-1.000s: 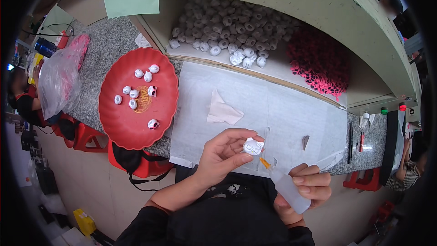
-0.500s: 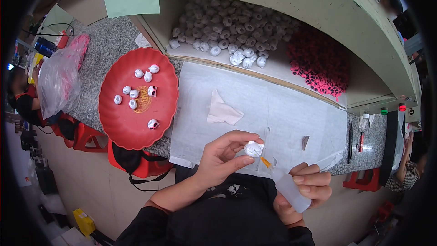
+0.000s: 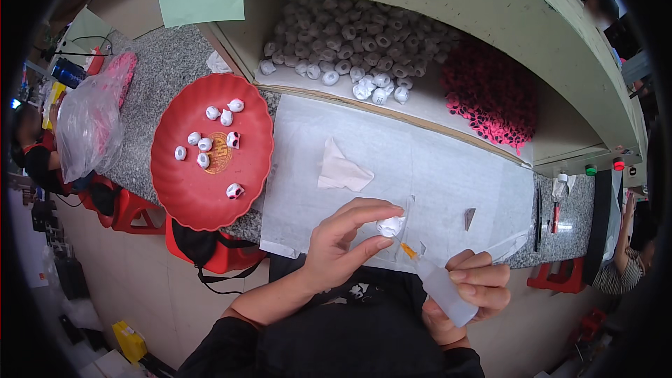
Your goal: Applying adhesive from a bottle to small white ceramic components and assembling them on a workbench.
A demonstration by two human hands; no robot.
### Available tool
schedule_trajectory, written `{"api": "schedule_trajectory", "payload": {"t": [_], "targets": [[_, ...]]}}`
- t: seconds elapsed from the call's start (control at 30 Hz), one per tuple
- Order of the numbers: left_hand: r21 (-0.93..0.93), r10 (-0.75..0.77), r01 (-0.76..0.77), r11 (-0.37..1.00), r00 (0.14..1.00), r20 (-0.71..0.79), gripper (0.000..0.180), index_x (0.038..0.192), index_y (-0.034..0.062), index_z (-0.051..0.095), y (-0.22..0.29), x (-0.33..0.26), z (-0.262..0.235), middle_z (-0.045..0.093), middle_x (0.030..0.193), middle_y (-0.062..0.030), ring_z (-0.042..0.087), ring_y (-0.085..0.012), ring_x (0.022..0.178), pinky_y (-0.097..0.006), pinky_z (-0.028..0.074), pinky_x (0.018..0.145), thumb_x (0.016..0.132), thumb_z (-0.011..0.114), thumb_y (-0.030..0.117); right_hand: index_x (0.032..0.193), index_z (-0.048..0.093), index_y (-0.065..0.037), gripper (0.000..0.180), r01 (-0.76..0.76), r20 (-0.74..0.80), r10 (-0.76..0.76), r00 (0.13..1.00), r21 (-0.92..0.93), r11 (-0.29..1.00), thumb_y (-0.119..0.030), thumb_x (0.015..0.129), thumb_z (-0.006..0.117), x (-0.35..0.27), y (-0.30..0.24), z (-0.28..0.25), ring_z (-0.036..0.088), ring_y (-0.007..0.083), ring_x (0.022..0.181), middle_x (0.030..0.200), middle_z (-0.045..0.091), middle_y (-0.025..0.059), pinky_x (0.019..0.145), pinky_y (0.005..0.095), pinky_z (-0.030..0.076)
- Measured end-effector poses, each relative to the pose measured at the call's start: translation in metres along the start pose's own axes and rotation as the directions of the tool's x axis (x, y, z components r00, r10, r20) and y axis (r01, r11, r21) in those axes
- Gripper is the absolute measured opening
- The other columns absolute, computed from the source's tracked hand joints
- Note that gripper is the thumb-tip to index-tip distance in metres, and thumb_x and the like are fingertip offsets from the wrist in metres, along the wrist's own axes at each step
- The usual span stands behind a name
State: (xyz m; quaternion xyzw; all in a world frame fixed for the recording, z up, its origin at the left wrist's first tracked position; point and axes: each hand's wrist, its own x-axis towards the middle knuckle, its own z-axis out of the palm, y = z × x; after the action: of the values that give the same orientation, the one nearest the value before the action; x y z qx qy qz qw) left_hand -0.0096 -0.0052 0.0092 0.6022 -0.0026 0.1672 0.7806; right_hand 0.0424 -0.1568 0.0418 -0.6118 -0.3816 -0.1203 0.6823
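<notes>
Between the thumb and fingers of my left hand [image 3: 344,245] is a small white rounded figure piece [image 3: 390,226]. My right hand [image 3: 470,290] wraps round a translucent squeeze bottle [image 3: 445,290], tilted so its orange-based needle tip [image 3: 409,250] points up and left at the piece's lower side. The needle's end lies close by the piece; whether it touches I cannot tell. Both hands are above the white sheet [image 3: 455,175] at its near edge. On the sheet lie a crumpled pale cloth [image 3: 341,168] and a small grey triangular blade-like piece [image 3: 470,219].
Left of the sheet, a red scalloped plate [image 3: 171,189] holds several white pieces, some with dark and pink parts. A shelf behind bears a heap of white pieces [image 3: 350,38] and a pile of pink-and-black parts [image 3: 490,101]. A clear plastic bag [image 3: 87,126] sits far left.
My left fingers have turned the white piece a little, and the needle tip has come slightly away from its face toward the lower edge. The right hand has barely moved.
</notes>
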Motion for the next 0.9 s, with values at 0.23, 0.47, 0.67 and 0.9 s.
{"api": "schedule_trajectory", "payload": {"t": [0.23, 0.47, 0.67, 0.9], "targets": [[-0.098, 0.001, -0.012, 0.995, 0.994, -0.106, 0.034, 0.104, -0.0037, 0.046, -0.001, 0.003, -0.005, 0.05, 0.102, -0.0157, 0.049, -0.0212, 0.095, -0.033, 0.037, 0.084, 0.071, 0.055, -0.003, 0.087, 0.039, -0.007, 0.046, -0.06, 0.013, 0.06, 0.998, 0.022, 0.998, -0.012, 0.058, 0.075, 0.006, 0.01, -0.011, 0.048, 0.0142, 0.062, 0.084, 0.045, 0.0077, 0.05, 0.0225, 0.041], [-0.117, 0.069, -0.119, 0.986, 0.929, -0.365, 0.038, 0.108, -0.0035, 0.043, 0.004, 0.014, -0.041, 0.051, 0.102, -0.0157, 0.052, -0.0177, 0.092, -0.026, 0.039, 0.081, 0.071, 0.054, -0.006, 0.089, 0.038, -0.002, 0.03, -0.475, 0.192, 0.485, 0.853, -0.096, 0.874, 0.006, 0.066, 0.055, 0.059, 0.094, -0.047, 0.053, 0.0177, 0.075, 0.086, 0.042, 0.0079, 0.06, 0.0276, 0.047], [-0.082, 0.053, -0.088, 0.993, 0.932, -0.359, 0.039, 0.108, -0.0036, 0.043, 0.005, 0.011, -0.041, 0.051, 0.102, -0.0158, 0.052, -0.0178, 0.092, -0.026, 0.039, 0.081, 0.071, 0.055, -0.006, 0.089, 0.047, -0.002, 0.019, 0.078, 0.371, 0.255, 0.893, -0.686, 0.723, -0.001, 0.071, 0.054, 0.13, 0.177, -0.059, 0.054, 0.0248, 0.073, 0.076, 0.054, 0.012, 0.064, 0.0312, 0.043], [-0.042, 0.066, -0.091, 0.995, 0.913, -0.401, 0.038, 0.108, -0.0034, 0.043, 0.006, 0.008, -0.047, 0.051, 0.102, -0.0158, 0.052, -0.0178, 0.092, -0.026, 0.039, 0.081, 0.071, 0.055, -0.005, 0.091, 0.052, -0.004, 0.023, 0.348, 0.619, 0.346, 0.705, -0.728, 0.591, -0.002, 0.068, 0.057, 0.149, 0.196, -0.053, 0.052, 0.0273, 0.076, 0.085, 0.055, 0.0123, 0.068, 0.0326, 0.042]]}}
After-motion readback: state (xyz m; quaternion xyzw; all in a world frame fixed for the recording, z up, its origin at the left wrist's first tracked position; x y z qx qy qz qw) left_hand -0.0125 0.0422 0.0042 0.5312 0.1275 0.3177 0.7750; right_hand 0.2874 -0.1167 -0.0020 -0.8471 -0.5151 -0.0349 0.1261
